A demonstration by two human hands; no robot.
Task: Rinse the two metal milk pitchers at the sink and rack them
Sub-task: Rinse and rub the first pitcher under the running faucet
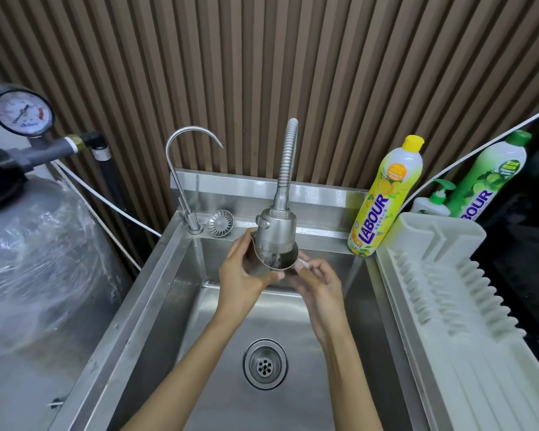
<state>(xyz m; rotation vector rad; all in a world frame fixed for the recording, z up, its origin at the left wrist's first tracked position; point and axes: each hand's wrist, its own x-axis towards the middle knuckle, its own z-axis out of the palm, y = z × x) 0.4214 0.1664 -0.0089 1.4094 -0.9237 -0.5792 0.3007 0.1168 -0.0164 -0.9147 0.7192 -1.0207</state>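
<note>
A metal milk pitcher point(277, 262) is held over the steel sink point(181, 306), right under the spray head of the flexible tap point(276, 227), and water runs into its mouth. My left hand point(241, 272) wraps around the pitcher's left side. My right hand point(316, 283) grips it from the right, fingers at the rim and handle. Most of the pitcher's body is hidden by the tap head and my hands. No second pitcher is in view. The white dish rack point(442, 284) sits to the right of the sink.
A thin gooseneck tap point(181, 169) and a loose strainer point(220, 223) stand on the sink's back ledge. Yellow point(383, 197) and green point(486, 178) detergent bottles and a pump bottle point(433, 206) stand at the back right. A wrapped tank point(35, 259) with a gauge point(21, 111) is at left.
</note>
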